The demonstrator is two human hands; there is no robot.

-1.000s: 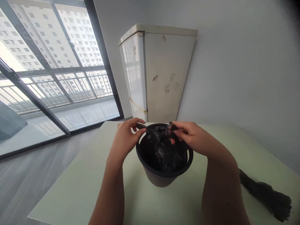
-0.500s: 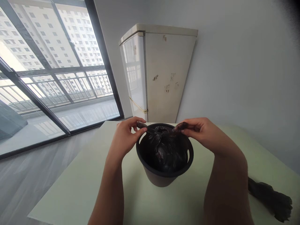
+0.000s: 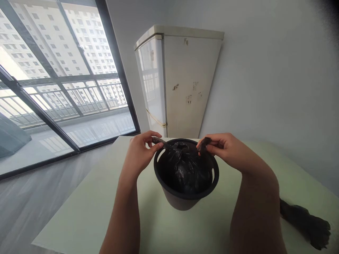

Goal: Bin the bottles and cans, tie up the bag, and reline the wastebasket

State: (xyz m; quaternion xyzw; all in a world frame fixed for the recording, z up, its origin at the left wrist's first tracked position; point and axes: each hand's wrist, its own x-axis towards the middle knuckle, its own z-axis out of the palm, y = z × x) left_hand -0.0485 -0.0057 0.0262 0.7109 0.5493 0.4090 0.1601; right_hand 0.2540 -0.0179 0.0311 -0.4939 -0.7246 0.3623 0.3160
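Note:
A black plastic garbage bag [image 3: 186,169] sits gathered inside a dark round trash can [image 3: 182,201] with handle slots in its rim. My left hand [image 3: 141,150] pinches one twisted end of the bag between thumb and fingers, just past the can's left rim. Above the right side of the rim, my right hand [image 3: 221,148] grips the other end, which bunches up at the fingertips. Between the two hands, the bag's neck looks drawn together, with a small loop of plastic at the back; whether it is knotted I cannot tell.
The can stands on a pale green table [image 3: 87,201]. More crumpled black plastic [image 3: 307,222] lies at the right, partly behind my right forearm. A white refrigerator [image 3: 190,81] stands beyond the table, and a sliding glass door [image 3: 66,84] is at the left.
My left hand has shifted slightly left, drawing its bag end out further. The end in my right hand now bunches more around the fingertips. The can has stayed in place.

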